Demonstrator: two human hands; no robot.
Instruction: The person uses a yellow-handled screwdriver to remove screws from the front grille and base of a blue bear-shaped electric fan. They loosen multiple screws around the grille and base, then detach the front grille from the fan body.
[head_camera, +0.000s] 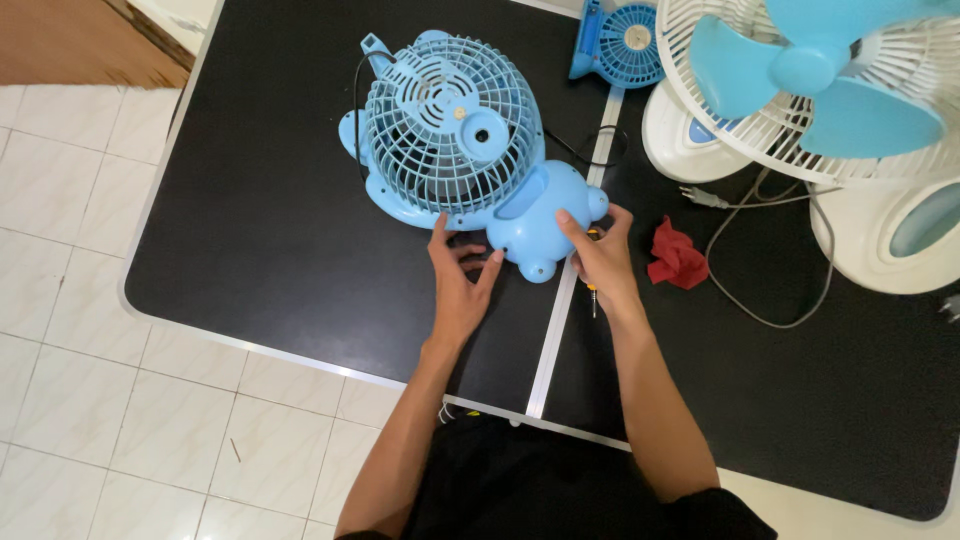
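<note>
blue fan lies grille-up on my black table, stretching away up-left from both hands, left hand open against its base, right hand gripping a screwdriver

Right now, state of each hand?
Left hand: open, fingers spread, touching the blue fan at its base.
Right hand: closed on a screwdriver, index finger resting on the base.
</note>
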